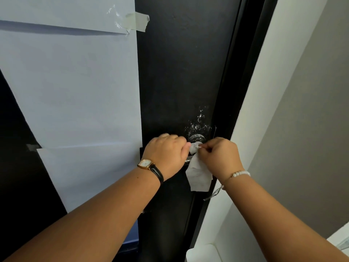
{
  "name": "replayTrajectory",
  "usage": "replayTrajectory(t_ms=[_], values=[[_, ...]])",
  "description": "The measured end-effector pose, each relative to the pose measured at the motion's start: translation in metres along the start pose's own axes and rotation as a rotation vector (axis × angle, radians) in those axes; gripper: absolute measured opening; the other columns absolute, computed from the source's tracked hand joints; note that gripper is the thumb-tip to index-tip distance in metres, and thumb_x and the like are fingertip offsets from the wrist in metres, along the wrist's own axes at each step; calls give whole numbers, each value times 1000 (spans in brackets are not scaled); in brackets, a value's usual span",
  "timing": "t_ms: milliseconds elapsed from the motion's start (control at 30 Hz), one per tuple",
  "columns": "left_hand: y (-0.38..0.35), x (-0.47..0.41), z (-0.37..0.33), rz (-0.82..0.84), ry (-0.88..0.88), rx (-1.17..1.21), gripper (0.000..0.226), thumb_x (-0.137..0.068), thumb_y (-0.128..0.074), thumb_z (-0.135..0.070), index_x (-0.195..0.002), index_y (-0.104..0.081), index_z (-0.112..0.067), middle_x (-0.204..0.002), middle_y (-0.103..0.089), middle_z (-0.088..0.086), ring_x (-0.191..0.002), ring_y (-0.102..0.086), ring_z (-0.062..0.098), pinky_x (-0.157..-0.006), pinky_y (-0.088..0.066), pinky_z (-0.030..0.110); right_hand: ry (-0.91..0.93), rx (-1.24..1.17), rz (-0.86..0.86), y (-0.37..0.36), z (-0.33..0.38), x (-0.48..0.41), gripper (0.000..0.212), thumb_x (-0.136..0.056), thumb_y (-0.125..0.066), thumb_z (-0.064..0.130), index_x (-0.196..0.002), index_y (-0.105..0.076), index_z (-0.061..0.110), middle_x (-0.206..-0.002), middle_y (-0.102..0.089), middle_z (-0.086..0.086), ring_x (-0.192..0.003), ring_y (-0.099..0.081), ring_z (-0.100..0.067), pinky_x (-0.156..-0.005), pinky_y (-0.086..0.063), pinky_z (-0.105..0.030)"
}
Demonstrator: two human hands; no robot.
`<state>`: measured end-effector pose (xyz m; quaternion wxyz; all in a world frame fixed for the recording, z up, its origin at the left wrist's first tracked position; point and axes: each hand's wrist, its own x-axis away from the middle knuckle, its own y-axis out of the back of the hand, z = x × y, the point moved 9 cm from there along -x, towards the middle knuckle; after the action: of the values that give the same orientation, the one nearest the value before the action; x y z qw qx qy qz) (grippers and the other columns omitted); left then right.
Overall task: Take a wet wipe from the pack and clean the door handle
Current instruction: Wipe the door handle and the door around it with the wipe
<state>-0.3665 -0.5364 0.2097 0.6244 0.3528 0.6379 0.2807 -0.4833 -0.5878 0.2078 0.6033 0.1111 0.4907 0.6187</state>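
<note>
A metal door handle (188,159) sits on a black door (181,72), with its round base plate (196,138) just above my hands. My left hand (166,154), with a watch on the wrist, is closed around the lever and hides most of it. A white wet wipe (198,173) is draped over the handle beside the base and hangs down below it. My right hand (219,156), with a bead bracelet on the wrist, pinches the top of the wipe. The pack is not in view.
Large white paper sheets (71,82) are taped over the door's left part. White scuff marks (200,123) show above the base plate. A white door frame (264,91) and grey wall (311,129) stand to the right. A white object (204,252) sits at the bottom edge.
</note>
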Motion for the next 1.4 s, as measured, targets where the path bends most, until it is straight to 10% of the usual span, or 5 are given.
replayTrajectory(t_ms=[600, 867, 1133, 1400], values=[[-30, 5, -10, 309, -78, -5, 44, -100, -17, -41, -73, -45, -19, -68, -46, -3, -65, -49, 17, -60, -38, 31, -511, -605, -79, -24, -48, -3, 20, -78, -65, 15, -59, -62, 12, -60, -60, 3, -64, -58, -18, -59, -45, -23], [-32, 5, -10, 310, -83, -4, 50, -99, -18, -41, -84, -59, -18, -70, -52, -2, -64, -52, 17, -57, -38, 31, 60, 59, -46, -12, 15, -20, 11, -81, -62, 13, -78, -68, 5, -82, -51, -1, -72, -52, -18, -65, -42, -25], [-30, 6, -10, 328, -66, 7, 46, -99, -18, -43, -73, -47, -20, -69, -50, -3, -64, -50, 16, -58, -38, 31, -382, -372, -103, -18, -31, -13, 9, -81, -61, 14, -72, -59, 15, -70, -60, -1, -69, -56, -18, -61, -40, -23], [-32, 5, -9, 333, -60, 17, 47, -98, -20, -46, -73, -49, -20, -70, -51, -3, -66, -53, 17, -61, -44, 34, -433, -491, -80, -24, -43, -5, 14, -85, -58, 13, -73, -63, 18, -66, -59, 4, -65, -55, -13, -59, -42, -22]])
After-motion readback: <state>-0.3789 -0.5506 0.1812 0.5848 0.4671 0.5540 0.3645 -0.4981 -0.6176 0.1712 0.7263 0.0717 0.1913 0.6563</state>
